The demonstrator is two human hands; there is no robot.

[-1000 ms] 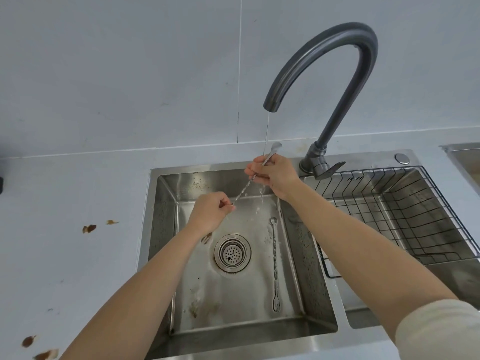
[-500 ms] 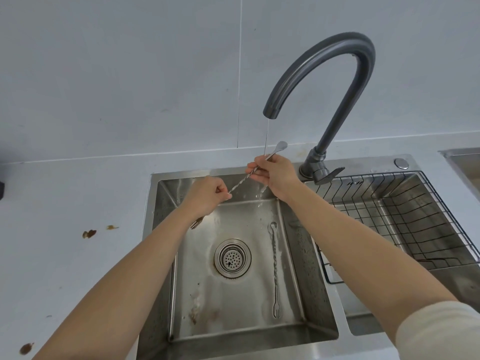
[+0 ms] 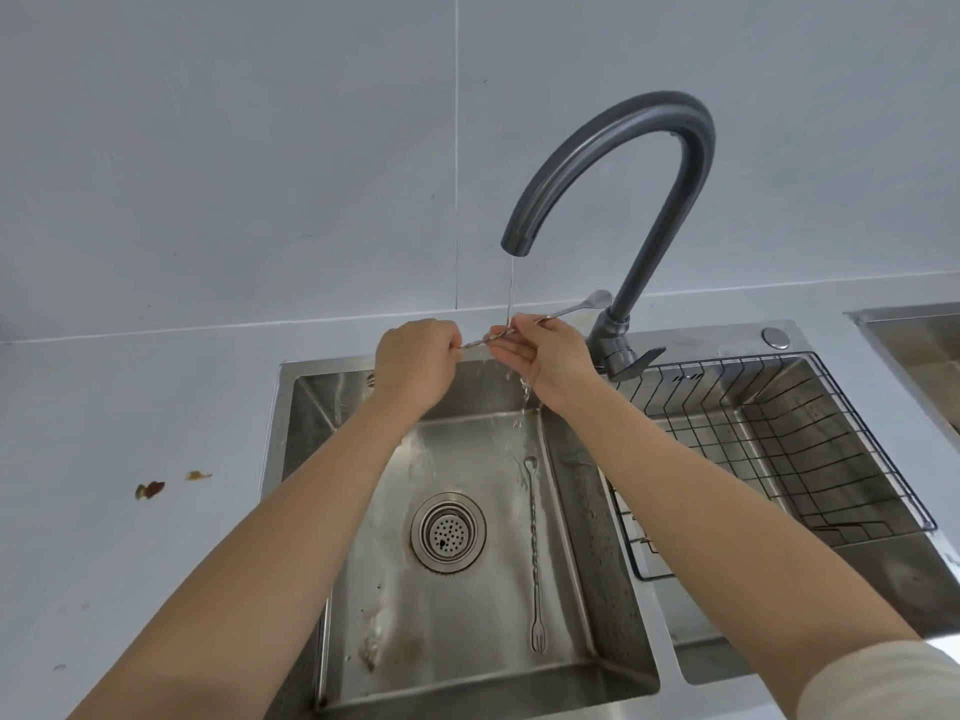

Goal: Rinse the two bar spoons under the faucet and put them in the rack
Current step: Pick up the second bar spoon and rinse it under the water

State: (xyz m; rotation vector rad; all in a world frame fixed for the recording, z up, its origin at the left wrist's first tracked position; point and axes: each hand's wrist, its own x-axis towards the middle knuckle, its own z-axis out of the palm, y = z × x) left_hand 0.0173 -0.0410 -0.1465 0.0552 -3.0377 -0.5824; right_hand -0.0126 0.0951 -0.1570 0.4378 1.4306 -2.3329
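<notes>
**One bar spoon under the stream, one waiting in the basin**

Head view: both hands are pinched shut on the same bar spoon, holding it nearly level under the thin stream from the gooseneck faucet. The left hand is closed around the lower stem; the right hand grips further up, with the bowl sticking out past it towards the faucet base. The second bar spoon lies flat on the floor of the sink, fork end nearest, beside the drain strainer. The wire rack sits in the right-hand basin, with nothing in the part I can see.

I'd judge these spoons light, stiff and slick when wet; the twisted stem gives the fingers purchase, so hold there, not on the smooth bowl.
</notes>
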